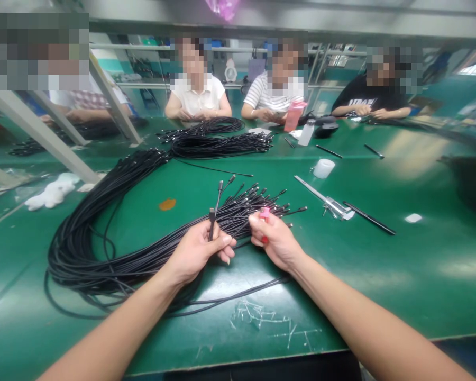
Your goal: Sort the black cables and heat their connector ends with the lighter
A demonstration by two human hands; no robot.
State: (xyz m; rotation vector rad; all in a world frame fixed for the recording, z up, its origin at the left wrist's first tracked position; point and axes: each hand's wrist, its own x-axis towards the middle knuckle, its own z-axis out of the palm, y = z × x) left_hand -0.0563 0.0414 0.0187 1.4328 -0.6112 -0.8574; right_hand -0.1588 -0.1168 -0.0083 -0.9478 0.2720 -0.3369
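Pinched in my left hand [206, 246] is a black cable connector [211, 222], which points upward. My right hand [275, 238] is closed around a small pink and red tool [265, 212], mostly hidden by the fingers. Behind both hands lie the many connector ends [254, 198] of a large bundle of black cables [79, 233], which curves round to the left on the green table [381, 286]. Two connectors stick up just behind my left hand. Loose cables pass beneath my wrists.
Clear plastic scraps [257, 315] lie near the front edge. To the right are a caliper [321, 196], a black pen [371, 218] and a white roll [324, 168]. A second cable bundle [218, 145] lies farther back, before several seated people. Metal posts [55, 135] stand left.
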